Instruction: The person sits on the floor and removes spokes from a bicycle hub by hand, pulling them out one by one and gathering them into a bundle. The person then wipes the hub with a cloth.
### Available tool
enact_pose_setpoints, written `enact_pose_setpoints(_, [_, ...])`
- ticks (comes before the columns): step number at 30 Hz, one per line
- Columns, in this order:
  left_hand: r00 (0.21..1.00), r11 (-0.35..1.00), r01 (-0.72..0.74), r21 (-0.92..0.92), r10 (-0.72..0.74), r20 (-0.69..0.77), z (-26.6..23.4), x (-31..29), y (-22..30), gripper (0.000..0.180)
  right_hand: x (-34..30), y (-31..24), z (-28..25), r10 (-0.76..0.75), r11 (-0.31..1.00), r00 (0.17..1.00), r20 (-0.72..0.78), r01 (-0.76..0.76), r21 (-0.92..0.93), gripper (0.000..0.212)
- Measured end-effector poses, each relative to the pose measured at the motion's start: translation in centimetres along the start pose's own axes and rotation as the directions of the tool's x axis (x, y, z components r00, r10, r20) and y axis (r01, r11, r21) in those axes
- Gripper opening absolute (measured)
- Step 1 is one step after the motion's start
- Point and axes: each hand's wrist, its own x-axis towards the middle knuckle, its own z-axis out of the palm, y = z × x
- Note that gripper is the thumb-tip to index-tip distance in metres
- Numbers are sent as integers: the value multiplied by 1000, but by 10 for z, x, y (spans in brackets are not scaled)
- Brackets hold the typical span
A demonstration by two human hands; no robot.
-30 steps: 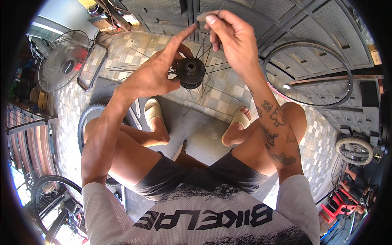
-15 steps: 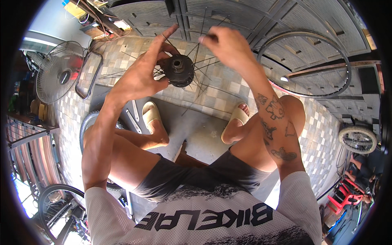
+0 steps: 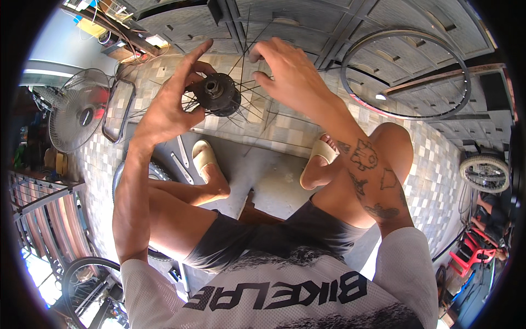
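Observation:
A black bicycle hub [image 3: 223,100] hangs above the floor, its axle end tilted up toward me. Around its body, my left hand [image 3: 169,107] has the thumb and lower fingers closed, while the index finger points up past it. Thin dark spokes [image 3: 253,89] fan out from the hub flanges in several directions, some crossing. My right hand [image 3: 290,71] hovers just right of the hub, beside the upright spokes. Its thumb and index finger are curved and apart, and no object shows between them. The far side of the hub is hidden.
A bare wheel rim [image 3: 344,82] leans on the grey cabinets [image 3: 296,24] at the right. At the left stands a fan [image 3: 76,112]. Two flat metal tools [image 3: 182,169] lie on the grey mat [image 3: 263,170] by my left foot, near a tyre. A small wheel [image 3: 485,174] is far right.
My left hand and the hub have shifted left. My right hand has also moved a little left and lower, and its thumb and index finger have parted.

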Motion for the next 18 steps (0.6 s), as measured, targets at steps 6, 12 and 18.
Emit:
enact_pose_setpoints(6, [1000, 1000, -14, -2, 14, -4, -4, -1, -1, 117, -8, -9, 21, -186, 980, 982, 14, 185, 74, 27])
enact_pose_setpoints(12, [998, 999, 37, 25, -38, 45, -3, 2, 1, 118, -14, 9, 34, -195, 976, 970, 148, 207, -70, 21])
enact_pose_setpoints(18, [995, 993, 36, 114, -46, 84, -8, 1, -6, 109, 0, 26, -25, -123, 867, 990, -63, 76, -493, 12])
